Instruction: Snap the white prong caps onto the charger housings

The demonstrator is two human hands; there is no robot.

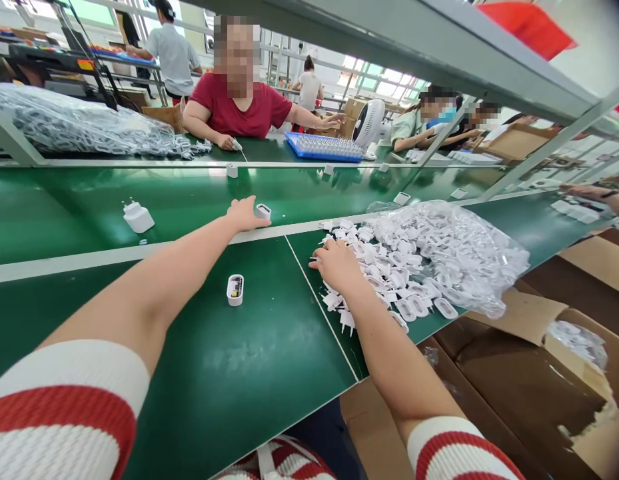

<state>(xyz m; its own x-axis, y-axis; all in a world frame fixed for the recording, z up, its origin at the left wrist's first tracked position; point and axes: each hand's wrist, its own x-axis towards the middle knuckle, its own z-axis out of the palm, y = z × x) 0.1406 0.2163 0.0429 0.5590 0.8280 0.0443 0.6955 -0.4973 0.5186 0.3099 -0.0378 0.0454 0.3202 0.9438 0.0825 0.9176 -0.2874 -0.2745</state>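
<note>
My left hand [246,215] reaches over the near edge of the green belt, thumb and fingers apart around a small white charger housing [263,212]; whether they touch it is unclear. Another open white housing [235,290], with a circuit board inside, stands on the green tabletop nearer me. At the left side of a heap of white plug covers [389,267], my right hand [338,265] has its fingers curled. Thin pins poke out by its fingertips, seemingly from a plug cover partly hidden by the hand.
A plug-fitted white charger [138,217] stands on the belt [189,193] at left, with several housings farther off. A clear plastic bag [469,247] holds more covers. Opposite sits a person in a red shirt [244,110], beside a blue tray [324,148]. Cardboard boxes [534,313] stand lower right.
</note>
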